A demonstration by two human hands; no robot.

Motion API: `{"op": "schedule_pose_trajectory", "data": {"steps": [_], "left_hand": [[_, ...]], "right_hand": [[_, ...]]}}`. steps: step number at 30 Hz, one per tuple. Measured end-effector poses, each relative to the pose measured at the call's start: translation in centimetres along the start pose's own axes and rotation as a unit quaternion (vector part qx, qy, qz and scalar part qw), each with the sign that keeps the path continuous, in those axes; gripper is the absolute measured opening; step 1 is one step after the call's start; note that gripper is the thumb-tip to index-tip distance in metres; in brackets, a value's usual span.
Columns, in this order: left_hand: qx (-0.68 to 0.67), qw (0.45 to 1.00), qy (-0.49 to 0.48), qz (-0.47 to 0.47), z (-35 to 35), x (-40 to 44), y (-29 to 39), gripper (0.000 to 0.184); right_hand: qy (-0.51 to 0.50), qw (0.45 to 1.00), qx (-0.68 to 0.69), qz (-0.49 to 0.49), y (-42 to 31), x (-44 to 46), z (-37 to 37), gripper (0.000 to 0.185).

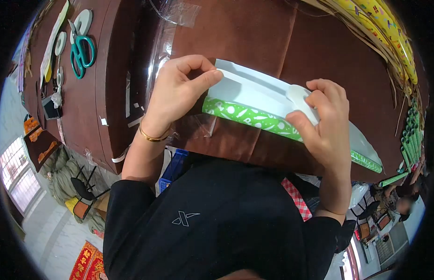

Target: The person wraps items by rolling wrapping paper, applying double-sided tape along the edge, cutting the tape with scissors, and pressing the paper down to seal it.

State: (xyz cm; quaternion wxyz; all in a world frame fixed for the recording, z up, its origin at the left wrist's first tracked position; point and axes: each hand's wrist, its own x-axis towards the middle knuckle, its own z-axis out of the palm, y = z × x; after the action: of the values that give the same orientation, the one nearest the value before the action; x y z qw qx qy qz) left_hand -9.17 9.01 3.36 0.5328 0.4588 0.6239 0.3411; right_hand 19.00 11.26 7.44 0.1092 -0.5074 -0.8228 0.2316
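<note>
A long strip of paper, green patterned (252,118) on its near edge and white inside, lies folded lengthwise across the brown table. At its left end, my left hand (184,86) pinches with thumb and forefinger; what sits between the fingertips is too small to tell. Over the middle of the strip, my right hand (324,116) is wrapped round a white roll (298,97), which looks like tape. Beyond that hand, the strip runs on toward the table's right edge.
Teal-handled scissors (80,51) and white rolls lie at the upper left. Yellow patterned wrapping (390,32) with dry stalks is at the upper right, green rolled tubes (412,140) at the right edge. Clear plastic (165,46) lies beyond my left hand. A person sits far right.
</note>
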Motion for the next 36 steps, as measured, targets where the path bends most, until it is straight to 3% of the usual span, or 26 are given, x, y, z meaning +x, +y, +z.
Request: {"op": "schedule_pose_trajectory", "data": {"steps": [4,12,36], "left_hand": [[0.100,0.994,0.021,0.035,0.2,0.5,0.3,0.014],[0.211,0.974,0.058,0.059,0.7,1.6,-0.3,0.017],[0.313,0.943,0.088,0.067,1.5,2.6,0.0,0.021]], "right_hand": [[0.003,0.999,-0.032,0.013,1.0,-0.2,0.3,0.025],[0.093,0.960,-0.259,0.046,1.0,0.8,1.1,0.031],[0.072,0.955,-0.283,0.047,0.3,1.7,1.3,0.031]]}}
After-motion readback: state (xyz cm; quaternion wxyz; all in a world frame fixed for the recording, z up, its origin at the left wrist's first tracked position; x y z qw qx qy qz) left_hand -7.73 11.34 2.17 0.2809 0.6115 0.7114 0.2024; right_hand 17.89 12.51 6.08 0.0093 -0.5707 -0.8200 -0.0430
